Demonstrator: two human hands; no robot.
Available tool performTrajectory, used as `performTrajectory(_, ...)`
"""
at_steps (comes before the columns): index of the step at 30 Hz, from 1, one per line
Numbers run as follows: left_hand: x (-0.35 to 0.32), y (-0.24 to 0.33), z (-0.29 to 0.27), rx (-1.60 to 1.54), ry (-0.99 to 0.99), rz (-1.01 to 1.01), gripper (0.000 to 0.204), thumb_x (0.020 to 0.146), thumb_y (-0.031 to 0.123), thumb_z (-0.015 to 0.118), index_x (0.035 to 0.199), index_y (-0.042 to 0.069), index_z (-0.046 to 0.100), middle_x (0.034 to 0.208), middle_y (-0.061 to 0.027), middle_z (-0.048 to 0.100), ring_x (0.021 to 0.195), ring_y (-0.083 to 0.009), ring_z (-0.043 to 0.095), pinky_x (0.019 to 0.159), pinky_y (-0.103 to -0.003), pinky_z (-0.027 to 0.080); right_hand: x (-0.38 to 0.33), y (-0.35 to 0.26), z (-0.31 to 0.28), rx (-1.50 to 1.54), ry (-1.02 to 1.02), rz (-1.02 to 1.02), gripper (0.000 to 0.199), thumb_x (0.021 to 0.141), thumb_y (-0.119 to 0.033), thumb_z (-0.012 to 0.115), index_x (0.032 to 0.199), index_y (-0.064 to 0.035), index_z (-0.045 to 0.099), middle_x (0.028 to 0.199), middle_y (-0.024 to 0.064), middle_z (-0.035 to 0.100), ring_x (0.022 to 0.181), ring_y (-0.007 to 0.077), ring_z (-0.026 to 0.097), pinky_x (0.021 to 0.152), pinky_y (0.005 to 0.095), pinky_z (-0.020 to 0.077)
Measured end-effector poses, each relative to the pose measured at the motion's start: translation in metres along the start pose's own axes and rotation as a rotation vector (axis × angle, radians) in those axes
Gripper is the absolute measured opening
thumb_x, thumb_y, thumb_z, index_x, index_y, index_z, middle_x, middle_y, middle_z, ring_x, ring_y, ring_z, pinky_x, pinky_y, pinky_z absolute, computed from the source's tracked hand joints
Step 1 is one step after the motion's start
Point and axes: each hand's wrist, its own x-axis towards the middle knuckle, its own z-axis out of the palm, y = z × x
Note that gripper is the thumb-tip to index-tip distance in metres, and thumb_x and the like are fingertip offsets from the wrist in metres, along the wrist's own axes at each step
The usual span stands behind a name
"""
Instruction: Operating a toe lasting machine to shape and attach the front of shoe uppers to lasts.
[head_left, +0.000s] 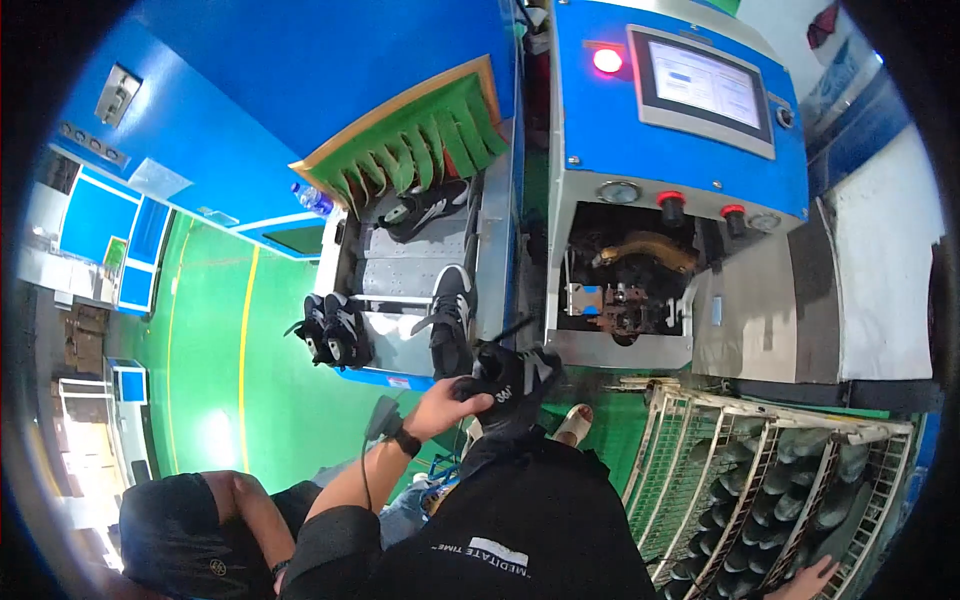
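My left hand [448, 408], a black band on its wrist, is closed around a black sneaker [515, 385] with light stripes, held in front of my body. At the far lower right my right hand [808, 582] is partly cut off by the picture's rim. Its fingers look stretched and apart beside a long grey shoe last [848, 525] at the rack's edge; whether they touch it I cannot tell. A black-and-white sneaker [452, 312] stands on the conveyor's end [395, 335] ahead of my left hand, and a pair of black sneakers [335, 330] sits at its left corner.
Another dark sneaker [425, 212] lies by the green strip curtain [420, 145] of a blue machine. To the right stands a blue machine with a screen [700, 85] and an open metal fixture [625, 305]. A white wire rack [690, 450] holds several grey lasts. A co-worker's arm [255, 515] is at lower left.
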Motion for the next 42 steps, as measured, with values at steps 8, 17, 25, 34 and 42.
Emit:
performTrajectory(8, 0.047, -0.087, -0.042, 1.016, 0.474, 0.483, 0.042, 0.081, 0.043, 0.087, 0.103, 0.009, 0.074, 0.120, -0.0219, 0.064, 0.114, -0.0403, 0.064, 0.097, -0.048, 0.053, -0.057, -0.035, 0.020, 0.093, 0.268, -0.363, 0.055, 0.099, -0.043, 0.070, 0.126, 0.0041, 0.070, 0.110, 0.0277, 0.073, 0.104, 0.0438, 0.066, 0.094, 0.0580, 0.0545)
performTrajectory(17, 0.070, -0.112, -0.052, 1.062, 0.237, 0.222, 0.048, 0.084, 0.051, 0.079, 0.114, 0.015, 0.074, 0.111, -0.0201, 0.064, 0.112, -0.0416, 0.060, 0.098, -0.051, 0.050, -0.185, -0.184, 0.011, 0.609, -0.722, -0.566, 0.029, 0.105, -0.012, 0.066, 0.125, 0.0089, 0.070, 0.097, 0.0127, 0.075, 0.090, 0.0122, 0.066, 0.076, 0.0290, 0.0537)
performTrajectory(25, 0.080, -0.112, -0.061, 1.058, 0.115, 0.198, 0.054, 0.084, 0.058, 0.078, 0.113, 0.012, 0.075, 0.106, -0.0215, 0.064, 0.110, -0.0441, 0.060, 0.096, -0.053, 0.050, -0.236, -0.222, -0.009, 0.708, -0.717, -0.632, 0.026, 0.101, -0.011, 0.067, 0.121, 0.0047, 0.072, 0.087, 0.0106, 0.071, 0.075, 0.0109, 0.058, 0.068, 0.0271, 0.0481)
performTrajectory(34, 0.077, -0.112, -0.064, 1.046, 0.098, 0.137, 0.061, 0.085, 0.062, 0.075, 0.122, 0.014, 0.074, 0.114, -0.0241, 0.065, 0.112, -0.0446, 0.062, 0.098, -0.053, 0.052, -0.250, -0.221, -0.003, 0.630, -0.826, -0.634, 0.029, 0.100, -0.014, 0.069, 0.120, 0.0068, 0.071, 0.089, 0.0103, 0.073, 0.074, 0.0119, 0.058, 0.067, 0.0300, 0.0489)
performTrajectory(42, 0.080, -0.101, -0.063, 1.097, 0.050, 0.093, 0.061, 0.085, 0.061, 0.076, 0.122, 0.012, 0.073, 0.115, -0.0246, 0.065, 0.113, -0.0444, 0.062, 0.099, -0.052, 0.052, -0.250, -0.182, 0.043, 0.716, -0.859, -0.635, 0.027, 0.099, -0.014, 0.070, 0.118, 0.0048, 0.071, 0.090, 0.0116, 0.074, 0.078, 0.0148, 0.065, 0.072, 0.0309, 0.0515)
